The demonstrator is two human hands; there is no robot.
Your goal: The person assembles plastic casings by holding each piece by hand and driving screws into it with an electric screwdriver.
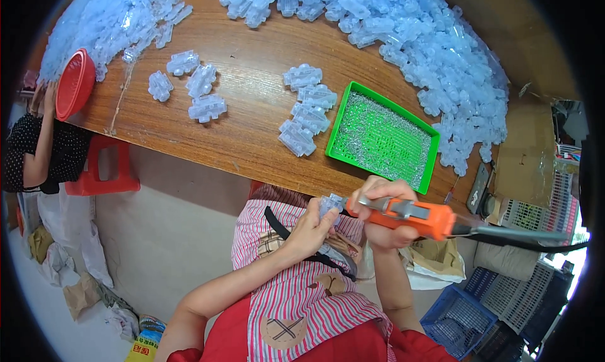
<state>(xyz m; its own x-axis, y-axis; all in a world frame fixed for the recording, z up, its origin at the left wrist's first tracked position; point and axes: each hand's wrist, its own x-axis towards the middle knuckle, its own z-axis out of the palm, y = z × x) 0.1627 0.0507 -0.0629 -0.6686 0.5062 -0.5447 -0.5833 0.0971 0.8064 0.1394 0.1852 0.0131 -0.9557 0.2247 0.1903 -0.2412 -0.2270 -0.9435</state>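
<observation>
Over my lap, at the table's front edge, my left hand [307,231] pinches a clear plastic part [330,204]. My right hand [386,214] is wrapped around an orange electric screwdriver [435,218], its cord trailing off to the right. The tool's tip end points left at the plastic part; my fingers hide whether the two touch. Just beyond my right hand lies a green tray [333,149] with many small silvery screws [372,135] in it. Left of the tray, several similar clear parts [309,117] form a row. Another few parts [203,80] lie farther left.
Large heaps of clear plastic parts [403,40] cover the table's far side. At the left, another person's hands [47,97] are by a red bowl [75,88], near a red stool [104,166]. A blue crate [457,318] stands at the lower right. A phone-like device [480,185] lies right of the tray.
</observation>
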